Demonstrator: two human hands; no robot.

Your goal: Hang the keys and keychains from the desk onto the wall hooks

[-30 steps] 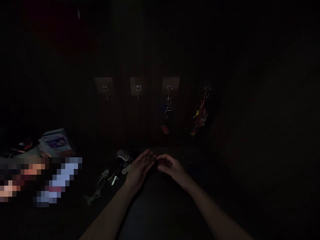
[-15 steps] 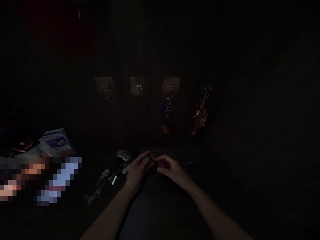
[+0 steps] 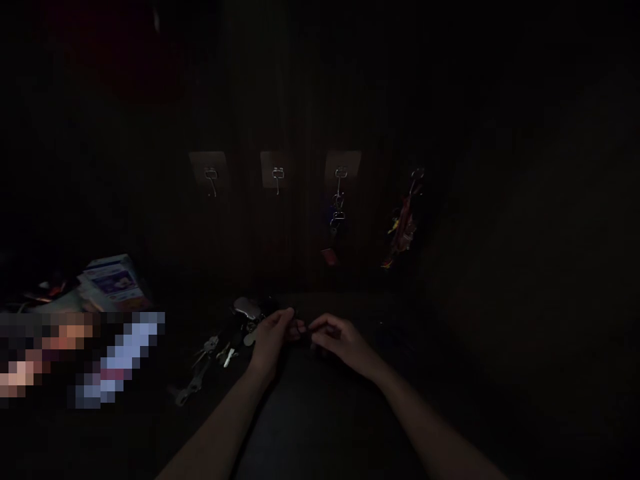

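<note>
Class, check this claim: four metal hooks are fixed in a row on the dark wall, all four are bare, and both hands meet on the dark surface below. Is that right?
Not quite. In the head view only the two left metal hooks are bare; the third hook carries a key bunch and the fourth a colourful bundle. The left hand and right hand do meet below.

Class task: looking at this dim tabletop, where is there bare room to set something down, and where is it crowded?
Bare: the dark surface between the two forearms, near of the left hand and right hand, and, as far as the dark shows, right of the right hand. Crowded: the keys left of the left hand, and the box at far left.
</note>
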